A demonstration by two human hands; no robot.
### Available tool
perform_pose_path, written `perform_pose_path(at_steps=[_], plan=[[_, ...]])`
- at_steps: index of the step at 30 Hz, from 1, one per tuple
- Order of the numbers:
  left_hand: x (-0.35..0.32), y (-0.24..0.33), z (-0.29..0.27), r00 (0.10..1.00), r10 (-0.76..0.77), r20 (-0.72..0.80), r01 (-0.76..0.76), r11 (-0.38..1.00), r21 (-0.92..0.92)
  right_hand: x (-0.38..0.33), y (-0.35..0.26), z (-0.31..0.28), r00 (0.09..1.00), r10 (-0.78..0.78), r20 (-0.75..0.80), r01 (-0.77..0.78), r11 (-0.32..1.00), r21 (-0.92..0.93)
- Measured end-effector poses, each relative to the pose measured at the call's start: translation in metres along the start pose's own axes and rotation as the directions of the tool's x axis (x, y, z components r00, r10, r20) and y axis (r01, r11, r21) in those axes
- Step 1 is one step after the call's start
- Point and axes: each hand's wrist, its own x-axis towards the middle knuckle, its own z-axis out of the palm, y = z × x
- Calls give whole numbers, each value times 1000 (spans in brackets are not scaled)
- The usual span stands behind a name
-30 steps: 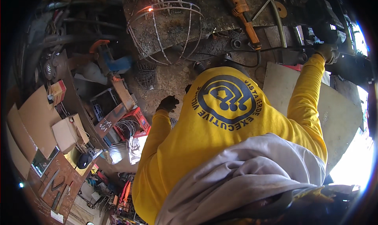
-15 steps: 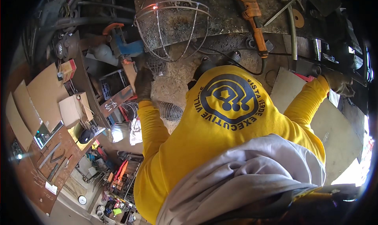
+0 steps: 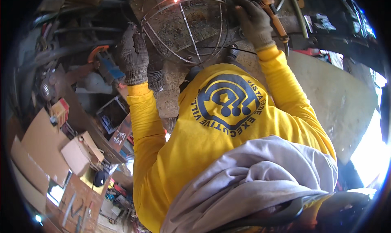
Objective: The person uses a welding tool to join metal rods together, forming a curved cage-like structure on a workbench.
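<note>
A round cage of metal rods (image 3: pixel 188 27) stands on the dark metal work table (image 3: pixel 165 19), with a spot on its upper rod glowing red. My left hand (image 3: pixel 133 51), in a dark knit glove, is raised close to the cage's left side, its fingers pointing away from me and loosely extended. Whether it touches the rod I cannot make out. At the cage's right, my gloved right hand (image 3: pixel 255 24) reaches over the table with fingers stretched and nothing visible in them. Just beyond it lies an orange power tool (image 3: pixel 277 23), probably an angle grinder, with its cord.
Bent metal bars (image 3: pixel 299 13) and a brown disc (image 3: pixel 300 0) lie at the far right of the table. A blue and orange clamp-like tool (image 3: pixel 109 68) sits left of my left hand. Cardboard sheets (image 3: pixel 40 147) and a box (image 3: pixel 79 151) are at left; a large pale sheet (image 3: pixel 326 106) leans at right.
My right hand has come in from the far right to beside the cage. My left hand has moved up and leftward to the cage's left side. The view has shifted a little.
</note>
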Motion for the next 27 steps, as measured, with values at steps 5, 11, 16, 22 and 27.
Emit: perform_pose_path(at_steps=[5, 11, 16, 22, 27], plan=[[18, 5, -1, 989, 18, 148, -19, 1000, 9, -10, -12, 23, 981, 196, -6, -195, 979, 55], [33, 74, 69, 988, 74, 133, -63, 994, -85, -2, 76, -36, 973, 228, -44, -225, 972, 63], [32, 82, 76, 974, 80, 212, -81, 997, -3, -2, 80, -44, 980, 167, -107, -180, 976, -119], [25, 81, 86, 980, 68, 185, -65, 998, -19, -4, 85, -43, 975, 180, -128, -192, 977, -93], [15, 74, 80, 988, 50, 149, -43, 998, -54, -7, 80, -41, 981, 177, -86, -183, 981, -67]])
